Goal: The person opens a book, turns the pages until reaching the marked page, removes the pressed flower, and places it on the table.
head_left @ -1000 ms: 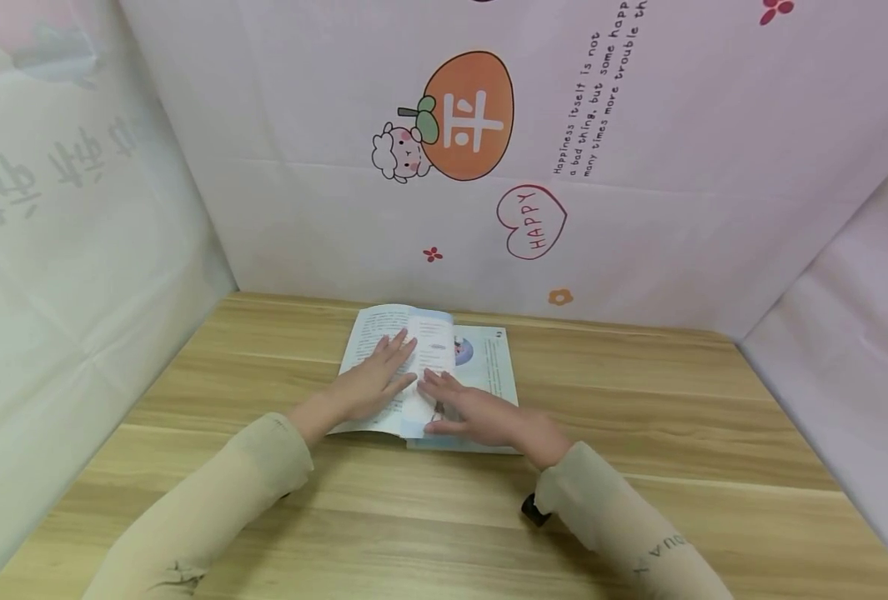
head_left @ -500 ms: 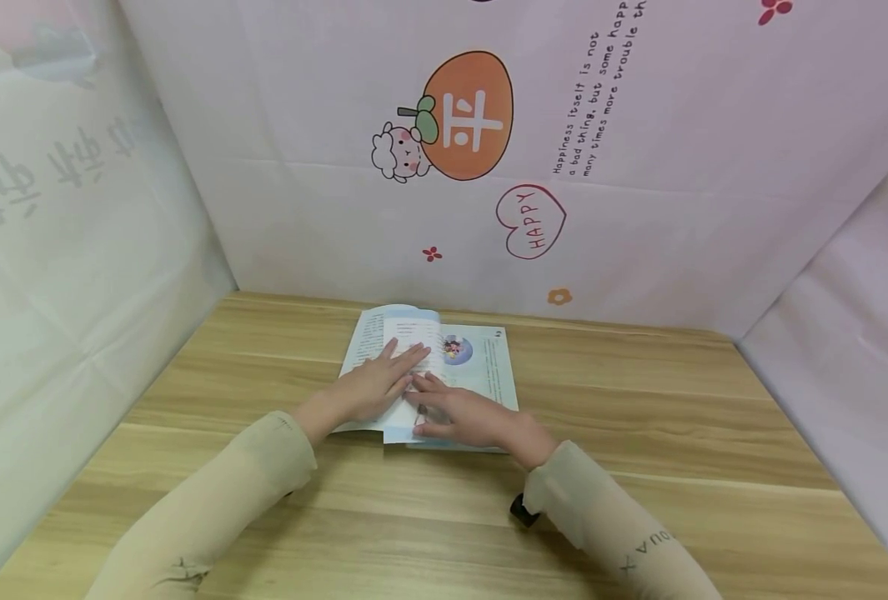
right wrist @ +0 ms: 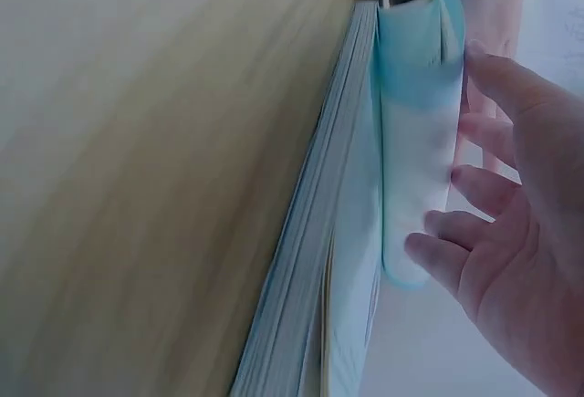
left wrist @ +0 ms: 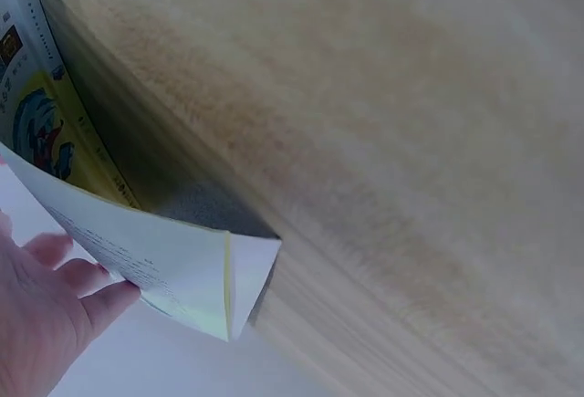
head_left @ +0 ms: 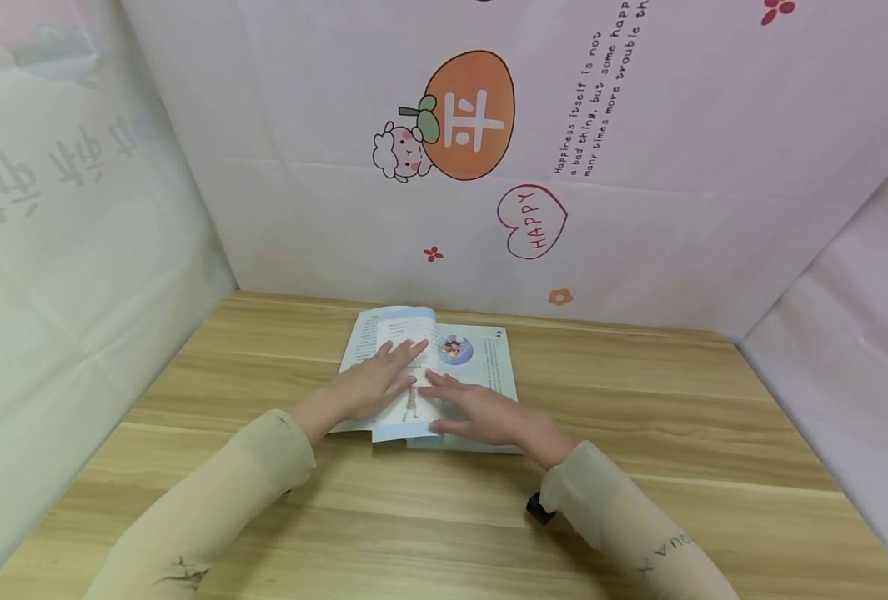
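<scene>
My fingers (right wrist: 488, 192), right hand (head_left: 481, 414) and left hand (head_left: 364, 387), lie loosely extended against the curling page (head_left: 413, 408) of the open book (head_left: 483, 358); light, even pressure should flatten it without creasing. The book lies near the back of the table (head_left: 639, 400).

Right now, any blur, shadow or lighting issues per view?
Head: bright; soft shadows on the table under the sleeves; book print too small to read. Left wrist: dim, hazy; table grain smeared, dark shadow beneath the book's raised edge. Right wrist: table grain blurred, right hand clearer.
</scene>
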The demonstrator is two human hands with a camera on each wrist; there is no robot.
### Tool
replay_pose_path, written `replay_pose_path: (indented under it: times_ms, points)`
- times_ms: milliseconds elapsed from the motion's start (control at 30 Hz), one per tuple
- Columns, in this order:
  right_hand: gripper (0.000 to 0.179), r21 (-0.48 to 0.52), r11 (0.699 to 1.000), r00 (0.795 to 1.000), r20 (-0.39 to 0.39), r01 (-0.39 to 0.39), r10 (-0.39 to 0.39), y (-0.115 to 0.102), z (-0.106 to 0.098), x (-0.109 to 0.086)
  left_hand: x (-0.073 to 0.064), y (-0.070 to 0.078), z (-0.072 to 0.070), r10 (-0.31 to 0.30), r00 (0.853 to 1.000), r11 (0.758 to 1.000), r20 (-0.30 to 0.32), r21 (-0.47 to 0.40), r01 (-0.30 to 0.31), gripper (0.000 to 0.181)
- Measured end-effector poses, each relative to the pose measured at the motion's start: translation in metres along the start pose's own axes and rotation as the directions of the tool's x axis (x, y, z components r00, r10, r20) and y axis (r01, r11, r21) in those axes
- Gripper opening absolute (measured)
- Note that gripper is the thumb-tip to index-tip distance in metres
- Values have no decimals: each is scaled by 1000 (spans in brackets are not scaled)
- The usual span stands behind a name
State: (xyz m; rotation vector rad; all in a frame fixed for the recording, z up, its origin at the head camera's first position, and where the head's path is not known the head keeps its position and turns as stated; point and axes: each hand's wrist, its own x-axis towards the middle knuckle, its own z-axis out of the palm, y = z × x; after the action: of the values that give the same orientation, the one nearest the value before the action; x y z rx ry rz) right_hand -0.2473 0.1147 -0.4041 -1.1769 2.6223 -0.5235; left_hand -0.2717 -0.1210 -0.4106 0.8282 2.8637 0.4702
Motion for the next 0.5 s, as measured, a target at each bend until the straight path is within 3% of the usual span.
replay_pose_path:
  times_ms: [233,500]
  points:
    - [70,21,997,996,50,-80,79,15,-11,-21,0,-1,-2,-16,1000,999,17,47,15,54]
    - [77,47,986,979,135,-160,152,28,-13,-41,-2,-5,0,-53,999,993,-11,103,54,62]
